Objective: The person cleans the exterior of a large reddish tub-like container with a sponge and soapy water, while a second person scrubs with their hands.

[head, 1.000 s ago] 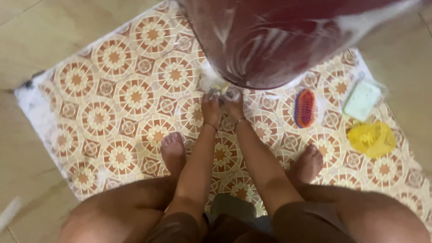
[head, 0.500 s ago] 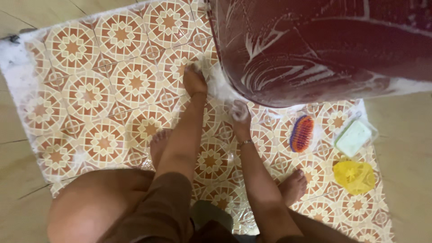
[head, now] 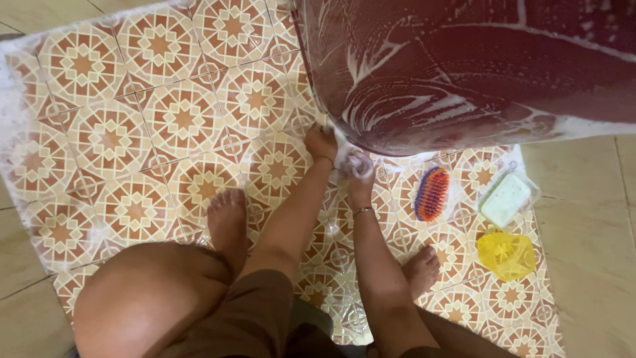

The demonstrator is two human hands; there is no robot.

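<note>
The tiled floor [head: 132, 132] under me is patterned in orange and white stars, wet and filmed with suds, with plain beige floor around it. Over its upper right lies the cloth [head: 477, 66], a big dark red sheet, soaked and streaked with white lather, bunched into folds along its near edge. I squat with both bare feet on the tiles and reach forward to that edge.

My left hand [head: 320, 142] grips the hem, fingers curled shut on the cloth. My right hand [head: 360, 174] sits just beside it, fingers closed around a soapy wad of the same fabric, foam hiding the fingertips. As I judge it, scrubbing this well means keeping the left hand pinning the cloth taut while the right rubs the fold against it in short strokes, working along the edge bit by bit so no patch gets skipped, and keeping my feet set because the tiles look slick.

To my right, near the cloth's edge, lies a brush [head: 432, 193] with orange and blue bristles. Past it is a pale green soap [head: 506, 199] in a clear dish, and below that a yellow scrubber [head: 507, 254].
</note>
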